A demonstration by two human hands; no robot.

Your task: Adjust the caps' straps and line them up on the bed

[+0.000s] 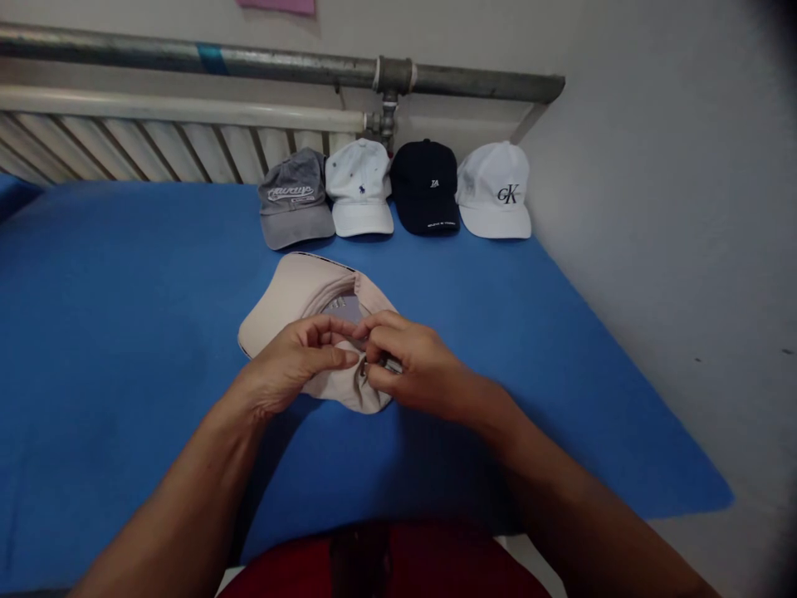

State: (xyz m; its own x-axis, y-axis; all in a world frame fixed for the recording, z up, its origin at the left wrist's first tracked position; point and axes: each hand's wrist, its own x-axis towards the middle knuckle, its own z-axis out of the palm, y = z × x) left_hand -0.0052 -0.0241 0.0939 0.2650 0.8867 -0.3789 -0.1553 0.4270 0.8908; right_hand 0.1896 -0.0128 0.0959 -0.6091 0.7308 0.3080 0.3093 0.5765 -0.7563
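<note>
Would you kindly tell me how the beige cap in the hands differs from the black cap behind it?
The beige cap is pale; the black cap is dark. The beige cap lies with its inside showing, while the black cap sits crown up. The left hand and right hand touch the beige cap; neither touches the black cap. Both have brims.

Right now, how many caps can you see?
5. Back row, left to right: grey cap, white small-logo cap, black cap, white big-letter cap. Nearer, the beige cap is at the left hand and right hand.
</note>
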